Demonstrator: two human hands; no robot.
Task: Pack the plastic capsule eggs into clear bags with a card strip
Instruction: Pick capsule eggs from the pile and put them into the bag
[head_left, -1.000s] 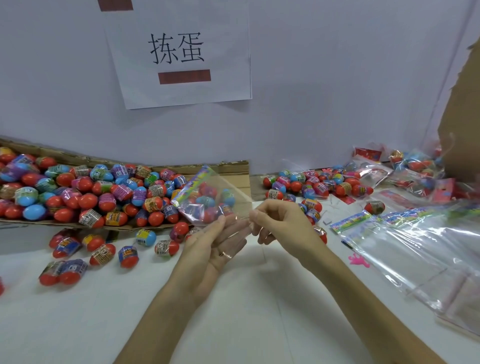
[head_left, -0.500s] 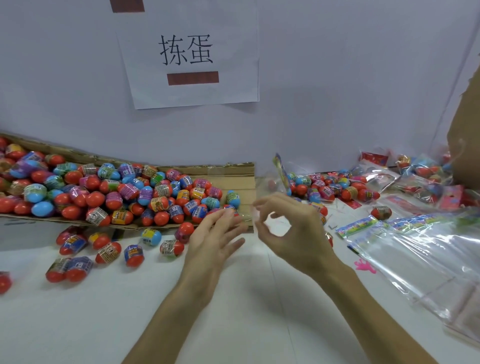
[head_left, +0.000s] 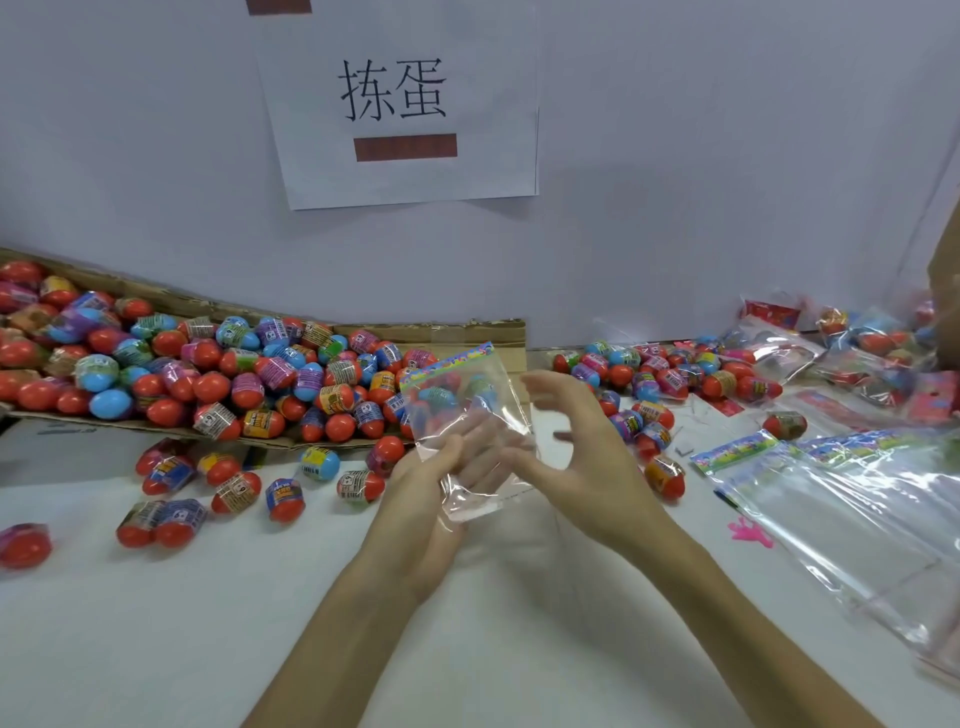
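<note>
A clear bag with a colourful card strip along its top stands upright at the centre. My left hand holds its lower part, fingers behind the film and thumb at its left edge. To the right of the bag my right hand hovers with its fingers loosely curled and nothing in them. Capsule eggs in red, blue and purple fill a flat cardboard tray on the left. I see no egg inside the bag; the eggs behind it show through.
Loose eggs lie on the white table in front of the tray. Another egg heap sits at the right rear. Empty clear bags with card strips are stacked on the right, filled bags behind them. A paper sign hangs on the wall.
Both hands pinched the bag one second ago. It then swung edge-on toward the right. Now it faces me upright in my left hand, and my right hand has let go.
</note>
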